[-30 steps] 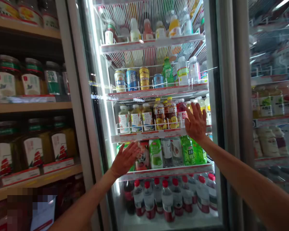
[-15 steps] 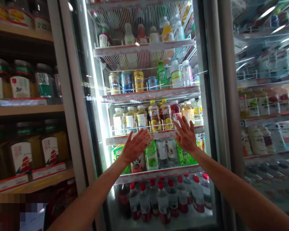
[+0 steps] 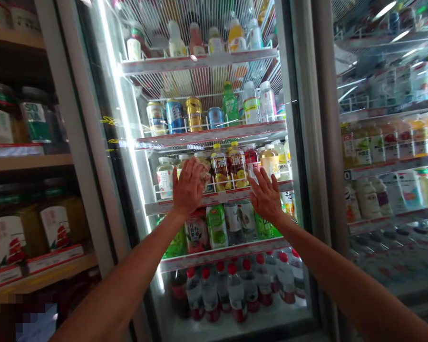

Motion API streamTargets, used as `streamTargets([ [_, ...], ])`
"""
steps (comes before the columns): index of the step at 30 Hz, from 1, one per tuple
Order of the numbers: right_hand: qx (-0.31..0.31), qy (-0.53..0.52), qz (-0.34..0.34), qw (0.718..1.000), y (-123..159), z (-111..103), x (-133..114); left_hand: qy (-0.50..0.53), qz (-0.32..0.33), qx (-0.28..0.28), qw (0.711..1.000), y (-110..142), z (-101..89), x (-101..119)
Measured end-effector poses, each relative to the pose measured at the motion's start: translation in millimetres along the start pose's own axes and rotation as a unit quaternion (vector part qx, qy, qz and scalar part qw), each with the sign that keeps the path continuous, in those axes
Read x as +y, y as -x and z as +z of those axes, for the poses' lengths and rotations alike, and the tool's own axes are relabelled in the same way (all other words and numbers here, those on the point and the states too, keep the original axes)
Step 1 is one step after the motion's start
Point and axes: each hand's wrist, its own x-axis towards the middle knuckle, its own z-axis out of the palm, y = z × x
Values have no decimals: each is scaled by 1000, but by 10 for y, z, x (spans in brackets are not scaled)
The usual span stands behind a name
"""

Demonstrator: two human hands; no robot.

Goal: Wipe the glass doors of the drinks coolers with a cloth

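Observation:
My left hand [image 3: 187, 187] is raised in front of the glass door [image 3: 109, 190] of a lit drinks cooler. A crumpled pale cloth [image 3: 204, 172] shows past its fingers, held under the palm; whether it is fabric or paper is hard to tell. My right hand [image 3: 266, 195] is flat with fingers spread, at the glass by its look, and holds nothing. Behind the hands stand brown iced tea bottles [image 3: 220, 168] with yellow caps, pale tea bottles [image 3: 165, 178] and a green juice carton [image 3: 217, 227]. My left hand partly hides the pale tea bottles.
A metal door frame [image 3: 312, 142] runs down the right, with another drinks cooler [image 3: 388, 171] beyond it. Wooden shelves [image 3: 28, 164] with large jars stand at the left. Red-capped bottles [image 3: 237, 289] fill the cooler's bottom, and cans [image 3: 173, 115] stand higher up.
My left hand has moved up and to the left with the cloth. My right hand has shifted slightly left and down in the picture, as the view itself has turned a little to the right.

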Motion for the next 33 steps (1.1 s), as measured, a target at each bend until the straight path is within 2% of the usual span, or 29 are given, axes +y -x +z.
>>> streamTargets([
  [1,1,-1,0,1000,1,3,1,-2,-4,4,1000,-10,5,15],
  [2,2,-2,0,1000,3,6,3,2,19,1,1000,10,11,52],
  [5,2,-4,-2,1000,5,8,6,37,186,-45,981,136,26,191],
  [7,2,-3,-2,1000,5,7,7,49,246,-62,966,138,34,191],
  [8,1,-3,-1,1000,5,6,7,46,235,-62,969,94,36,150],
  [9,-1,-2,0,1000,5,5,7,36,191,-53,980,26,37,90],
  [11,-1,-2,3,1000,6,7,7,8,58,-20,998,-123,38,-30],
  [12,-2,-2,3,1000,6,8,8,-3,11,-7,1000,-174,41,-62],
  [13,-3,-3,3,1000,7,10,9,-8,-7,-2,1000,-194,46,-64],
  [14,-2,-3,2,1000,8,13,10,-6,10,-6,1000,-181,53,-34],
  [17,3,-5,-2,1000,11,18,15,29,174,-52,983,-34,81,151],
  [19,6,-6,-4,1000,12,19,17,45,243,-73,966,5,96,220],
  [21,7,-7,-3,1000,11,20,16,40,220,-69,972,-87,103,176],
  [24,7,-4,0,1000,9,21,15,17,49,-25,998,-336,111,30],
  [25,8,-2,0,1000,9,23,15,11,5,-15,1000,-387,118,13],
  [26,9,-1,0,1000,10,25,15,11,-11,-13,1000,-405,126,26],
  [27,10,-1,-1,1000,11,26,16,17,10,-19,1000,-389,137,68],
  [30,12,0,-1,1000,13,27,17,52,190,-58,979,-239,174,266],
  [31,11,-1,-1,1000,13,25,17,60,232,-65,969,-206,185,313],
  [32,12,-1,0,1000,13,23,16,62,247,-67,965,-203,194,333],
  [33,11,-2,1,1000,13,21,16,58,234,-65,968,-233,200,327],
])
